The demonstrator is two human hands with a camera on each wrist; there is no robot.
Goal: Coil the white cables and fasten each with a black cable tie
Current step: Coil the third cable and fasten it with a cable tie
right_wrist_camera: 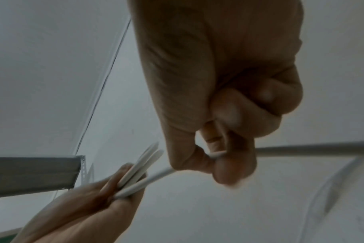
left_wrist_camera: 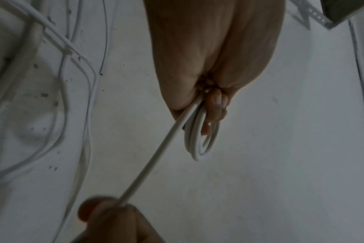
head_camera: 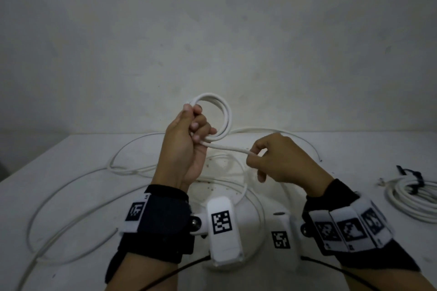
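Observation:
My left hand is raised above the table and grips a small coil of white cable of a few loops, seen edge-on in the left wrist view as the coil. From it a straight run of the same cable leads right to my right hand, which pinches it between thumb and fingers. The rest of that cable lies slack on the table. At the right edge a finished white coil lies with a black cable tie round it.
The white table stands against a bare wall. Loose cable loops sprawl across its left and middle. Black wrist-camera leads run toward me near the front edge. A grey perforated metal rail shows off to one side.

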